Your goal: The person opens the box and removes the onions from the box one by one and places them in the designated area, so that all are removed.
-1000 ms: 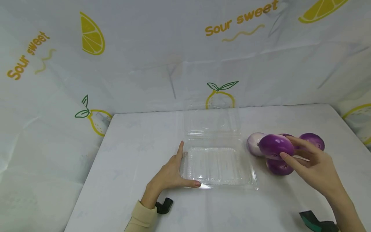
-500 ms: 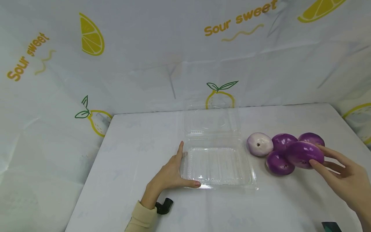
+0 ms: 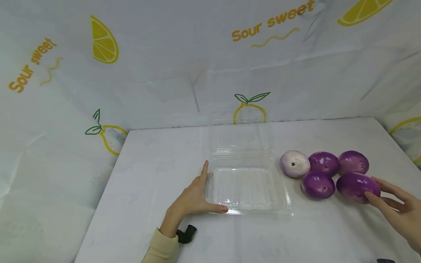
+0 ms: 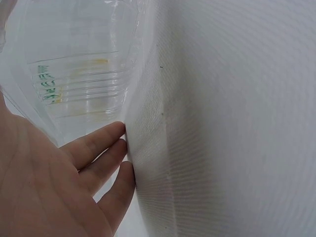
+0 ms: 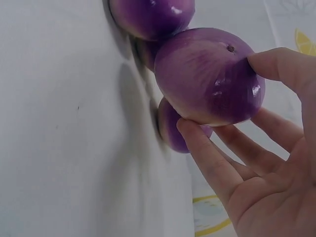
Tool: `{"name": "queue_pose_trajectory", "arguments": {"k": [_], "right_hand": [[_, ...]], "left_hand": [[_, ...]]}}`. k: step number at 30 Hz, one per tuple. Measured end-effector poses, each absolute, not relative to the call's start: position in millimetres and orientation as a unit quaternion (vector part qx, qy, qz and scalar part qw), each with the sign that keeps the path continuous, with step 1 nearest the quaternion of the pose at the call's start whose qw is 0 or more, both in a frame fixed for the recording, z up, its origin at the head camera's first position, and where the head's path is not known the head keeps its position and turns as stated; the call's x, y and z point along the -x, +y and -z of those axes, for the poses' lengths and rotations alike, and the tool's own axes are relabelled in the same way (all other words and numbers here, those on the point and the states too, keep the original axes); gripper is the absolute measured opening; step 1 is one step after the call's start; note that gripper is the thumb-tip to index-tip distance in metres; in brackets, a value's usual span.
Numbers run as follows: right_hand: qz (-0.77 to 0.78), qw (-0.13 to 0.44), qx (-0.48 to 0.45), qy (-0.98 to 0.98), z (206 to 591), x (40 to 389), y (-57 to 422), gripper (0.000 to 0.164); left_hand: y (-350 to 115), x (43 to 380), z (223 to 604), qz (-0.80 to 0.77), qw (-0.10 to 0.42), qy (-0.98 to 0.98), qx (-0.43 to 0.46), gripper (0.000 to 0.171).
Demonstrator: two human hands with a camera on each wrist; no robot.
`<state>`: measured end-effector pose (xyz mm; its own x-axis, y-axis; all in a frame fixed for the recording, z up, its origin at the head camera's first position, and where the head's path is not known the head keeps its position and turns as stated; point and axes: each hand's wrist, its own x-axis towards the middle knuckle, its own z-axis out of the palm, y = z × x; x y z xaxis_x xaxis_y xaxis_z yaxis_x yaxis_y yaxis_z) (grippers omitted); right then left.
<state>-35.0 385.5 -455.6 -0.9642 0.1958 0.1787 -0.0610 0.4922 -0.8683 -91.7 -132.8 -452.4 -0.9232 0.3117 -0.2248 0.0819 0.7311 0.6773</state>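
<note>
At the table's right side my right hand point(image 3: 399, 210) pinches a glossy purple onion point(image 3: 358, 187) between thumb and fingertips. In the right wrist view this onion point(image 5: 210, 76) appears held a little off the white surface, its small dark hole near the thumb. Beside it are several more purple onions point(image 3: 318, 185), one of them turned with its pale end point(image 3: 295, 164) showing. My left hand point(image 3: 194, 195) rests at the left front corner of a clear plastic clamshell box point(image 3: 287, 204), fingers straight along the side and thumb on the front rim. The box's lid point(image 3: 241, 137) is folded back.
A white cloth covers the table point(image 3: 158, 157), and a lemon-printed sheet point(image 3: 158, 65) hangs behind it. By my left wrist lies a black bracket-like piece point(image 3: 186, 233). The onions form two rows right of the box.
My right hand has carried the purple onion rightward and down, from above the other onions to the front right of the group. My left hand and the box stay put.
</note>
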Motion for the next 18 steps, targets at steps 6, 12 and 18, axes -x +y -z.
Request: {"name": "queue_pose_trajectory", "arguments": {"k": [6, 12, 18], "right_hand": [[-0.511, 0.073, 0.058, -0.855, 465, 35, 396, 0.064], [-0.497, 0.029, 0.061, -0.865, 469, 33, 400, 0.062], [-0.464, 0.090, 0.027, -0.881, 471, 34, 397, 0.070]], "left_hand": [[-133, 92, 452, -0.350, 0.162, 0.916, -0.110, 0.149], [-133, 92, 451, -0.352, 0.166, 0.915, -0.108, 0.150], [-133, 92, 451, -0.351, 0.164, 0.916, -0.108, 0.150]]}}
